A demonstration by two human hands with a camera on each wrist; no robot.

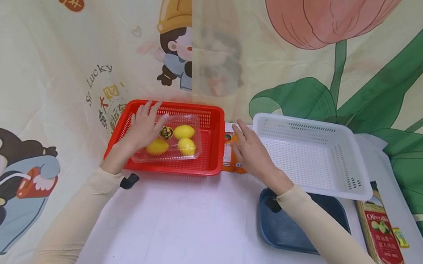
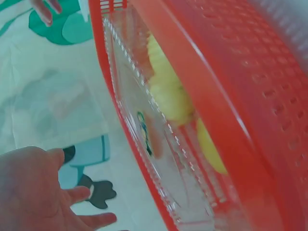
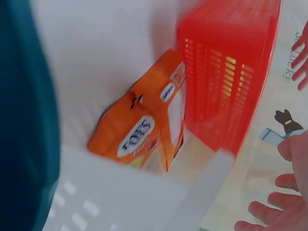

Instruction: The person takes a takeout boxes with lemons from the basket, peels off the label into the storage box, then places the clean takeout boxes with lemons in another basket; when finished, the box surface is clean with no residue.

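Observation:
My left hand [image 1: 143, 124] hovers over the red basket [image 1: 214, 150] with its fingers spread and nothing in them. Inside that basket lies a clear plastic box [image 1: 171, 158] with a round dark sticker. Several yellow lemons [image 1: 184, 132] show through its clear plastic; whether they are in the box or under it, I cannot tell. My right hand [image 1: 251, 151], fingers extended, is held above the gap between the red basket and the white basket [image 1: 309, 188]. Beneath it an orange Fox's packet [image 3: 139, 130] lies on the table, partly covered by the hand in the head view.
A dark blue tray [image 1: 282, 236] stands in front of the white basket, under my right forearm. To its right lie an Olivoila pasta packet [image 1: 385, 237] and a small yellow packet [image 1: 401, 237]. Behind the baskets hangs a printed curtain [image 1: 224, 39].

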